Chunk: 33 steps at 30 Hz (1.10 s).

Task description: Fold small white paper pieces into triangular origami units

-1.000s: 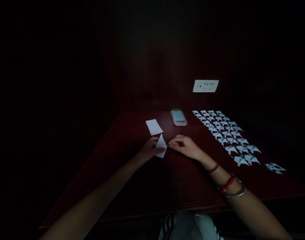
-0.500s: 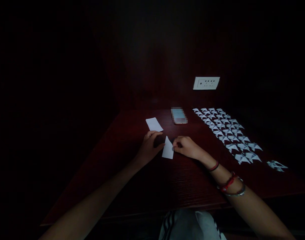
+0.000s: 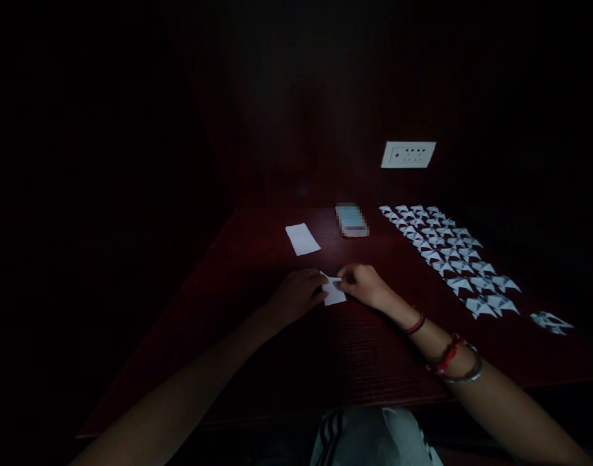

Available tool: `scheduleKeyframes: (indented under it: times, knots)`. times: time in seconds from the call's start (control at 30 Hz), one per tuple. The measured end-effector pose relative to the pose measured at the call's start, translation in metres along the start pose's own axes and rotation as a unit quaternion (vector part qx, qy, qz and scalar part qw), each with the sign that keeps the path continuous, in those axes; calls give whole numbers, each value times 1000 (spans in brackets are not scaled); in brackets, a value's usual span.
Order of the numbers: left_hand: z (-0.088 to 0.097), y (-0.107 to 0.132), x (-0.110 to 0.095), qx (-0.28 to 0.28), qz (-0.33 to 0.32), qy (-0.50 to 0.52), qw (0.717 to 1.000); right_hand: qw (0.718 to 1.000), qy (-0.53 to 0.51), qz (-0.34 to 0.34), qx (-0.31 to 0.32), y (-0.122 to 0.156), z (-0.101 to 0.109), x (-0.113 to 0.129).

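A small white sheet of paper (image 3: 335,294) lies on the dark red table between my two hands. My left hand (image 3: 300,292) has its fingers closed on the paper's left side, covering part of that edge. At the upper right of the sheet, my right hand (image 3: 365,283) pinches the edge between thumb and curled fingers. The top of the paper is partly hidden behind the fingers, so the shape of any fold there cannot be made out.
Beyond my left hand rests a stack of white paper (image 3: 303,239). A phone (image 3: 352,221) lies right of it. Rows of folded white paper pieces (image 3: 454,252) cover the table's right side, near another folded piece (image 3: 551,322). A socket panel (image 3: 408,155) is on the wall.
My left hand has come down from near the stack and closed on the paper's left side. The sheet's pointed top has gone down and it looks shorter. My right hand stays at its right edge.
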<state>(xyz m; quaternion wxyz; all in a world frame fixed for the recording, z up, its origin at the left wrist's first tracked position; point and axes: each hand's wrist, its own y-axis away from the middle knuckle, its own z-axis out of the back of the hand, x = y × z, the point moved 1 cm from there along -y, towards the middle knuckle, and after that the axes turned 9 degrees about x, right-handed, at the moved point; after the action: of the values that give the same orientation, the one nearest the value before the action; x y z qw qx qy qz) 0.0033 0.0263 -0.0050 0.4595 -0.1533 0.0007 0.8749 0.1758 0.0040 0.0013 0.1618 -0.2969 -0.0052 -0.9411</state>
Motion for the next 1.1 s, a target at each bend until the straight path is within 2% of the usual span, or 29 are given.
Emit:
scheduleKeyframes:
  times: [0.3,0.57,0.7,0.87,1.1]
  knots:
    - [-8,0,2,4,-3,-41,999,1000,2,-4,16,-12,-2,-7]
    - [-7,1,0,-3,-2,-79,997,1000,4,-12,20,-14,0,-10]
    - [-10,0,2,-13,-4,-90,996,999,-20,16,38,-13,4,-14]
    - [-10,-4,2,1,-12,-104,995,998,-21,54,37,-13,6,-15]
    - [-9,-4,0,6,-11,-116,993,998,-40,24,51,-16,1,-21]
